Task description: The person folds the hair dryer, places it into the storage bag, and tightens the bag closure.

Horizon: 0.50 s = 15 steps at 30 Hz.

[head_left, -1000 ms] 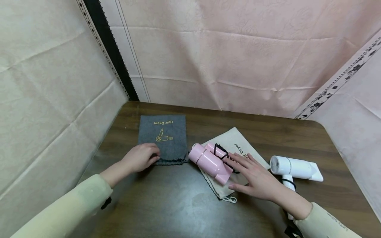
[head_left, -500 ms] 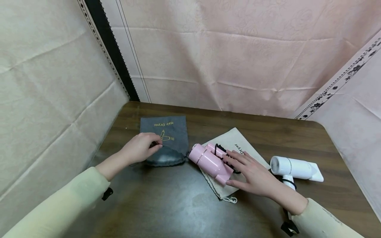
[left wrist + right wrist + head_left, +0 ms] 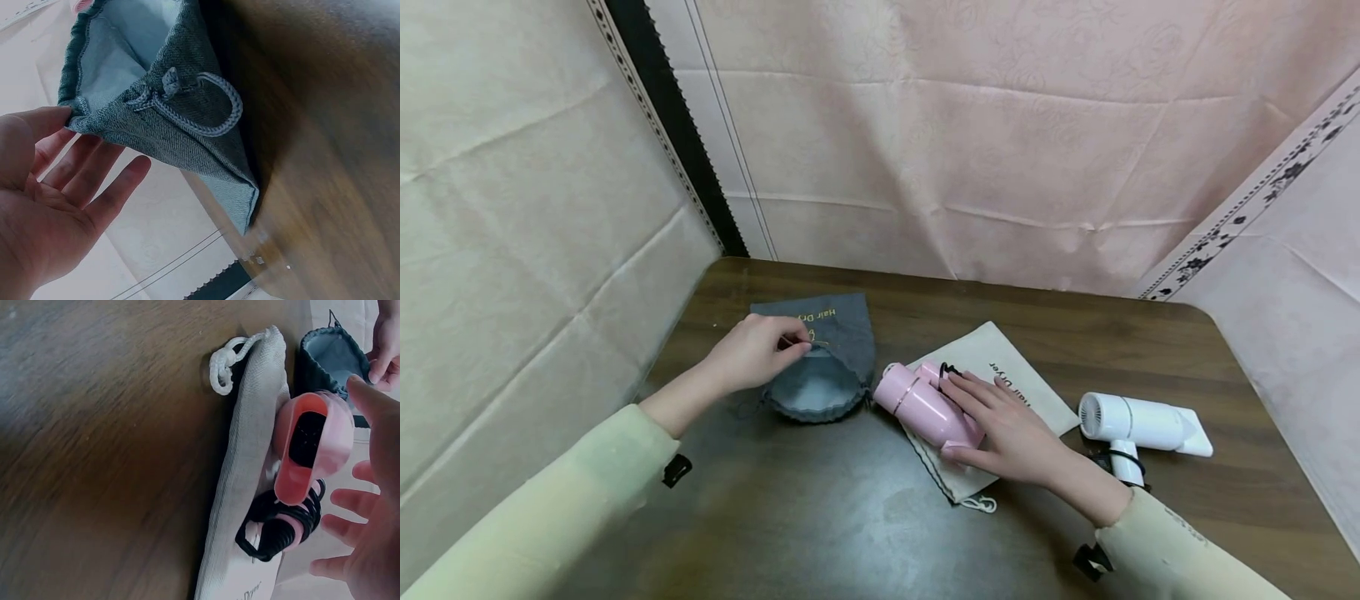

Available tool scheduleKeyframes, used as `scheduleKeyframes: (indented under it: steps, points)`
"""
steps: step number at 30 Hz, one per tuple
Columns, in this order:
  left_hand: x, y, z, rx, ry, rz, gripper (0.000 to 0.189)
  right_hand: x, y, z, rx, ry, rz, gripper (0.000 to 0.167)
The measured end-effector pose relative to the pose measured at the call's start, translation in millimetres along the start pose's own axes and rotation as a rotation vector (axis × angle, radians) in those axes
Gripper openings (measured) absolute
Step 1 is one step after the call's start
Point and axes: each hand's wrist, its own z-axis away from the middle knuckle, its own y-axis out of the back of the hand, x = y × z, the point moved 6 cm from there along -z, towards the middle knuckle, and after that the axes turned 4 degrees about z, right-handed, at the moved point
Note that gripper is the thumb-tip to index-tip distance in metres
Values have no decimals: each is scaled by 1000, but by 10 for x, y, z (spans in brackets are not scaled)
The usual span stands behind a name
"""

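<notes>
Between thumb and index finger, my left hand (image 3: pixel 754 354) pinches the upper edge of a dark grey drawstring bag (image 3: pixel 850 333). The bag's mouth gapes, showing its pale lining, and a knotted cord loop (image 3: pixel 215 119) hangs at its side in the left wrist view. A pink hair dryer (image 3: pixel 921 408) with a folded handle lies on a cream drawstring bag (image 3: pixel 1000 350). Over the dryer, my right hand (image 3: pixel 1011 433) is spread with its fingers apart; whether it touches cannot be told. A black cord (image 3: pixel 300 519) is wound round the dryer's handle.
A white hair dryer (image 3: pixel 1142 423) lies to the right on the brown wooden table (image 3: pixel 820 517), its handle partly behind my right forearm. Pale cloth hangings (image 3: pixel 1000 150) enclose the table at the back and sides.
My left hand has lifted the grey bag's upper edge away from me, so its mouth has opened. My right hand has shifted left, over the pink hair dryer.
</notes>
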Motion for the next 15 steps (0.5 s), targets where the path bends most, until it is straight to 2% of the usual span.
scheduleKeyframes:
  steps: [7, 15]
  points:
    - [1, -1, -53, -8, 23, 8, 8, -14, -89, -71, 8, 28, 34, 90]
    - [-20, -48, -86, -31, 25, 21, 7, -20, -216, -129, -14, -2, 63, 96]
